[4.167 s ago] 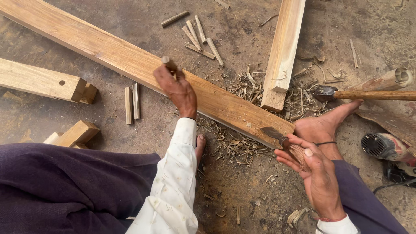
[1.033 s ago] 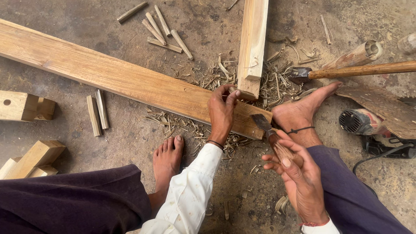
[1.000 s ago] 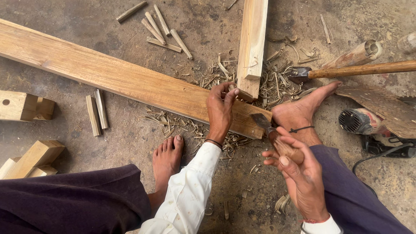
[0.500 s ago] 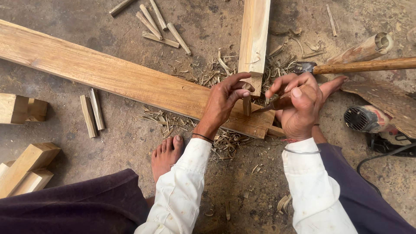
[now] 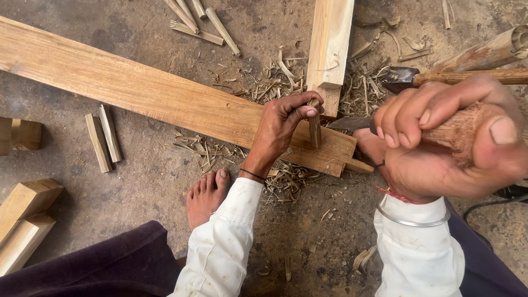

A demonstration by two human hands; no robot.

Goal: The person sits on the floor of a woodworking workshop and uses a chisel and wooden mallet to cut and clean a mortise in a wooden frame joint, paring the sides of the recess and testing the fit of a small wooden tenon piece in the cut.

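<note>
- Long pale-brown wooden plank [image 5: 137,93]: sawn, matt, slightly rough.
- Short wooden peg [image 5: 314,129]: dull brown.
- Grey concrete floor [image 5: 137,181]: rough, dusty.
- White sleeve cuffs [image 5: 231,231]: matt cloth.

White sleeves [image 5: 220,247], purple trousers [image 5: 110,264] (thin wristbands [image 5: 410,221] too).

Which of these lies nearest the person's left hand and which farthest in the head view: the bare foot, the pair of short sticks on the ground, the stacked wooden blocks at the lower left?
From the left hand:
1. Bare foot, just below and left of it, beside the long plank.
2. Pair of short sticks, farther left on the ground.
3. Stacked wooden blocks, at the lower left edge.
</note>
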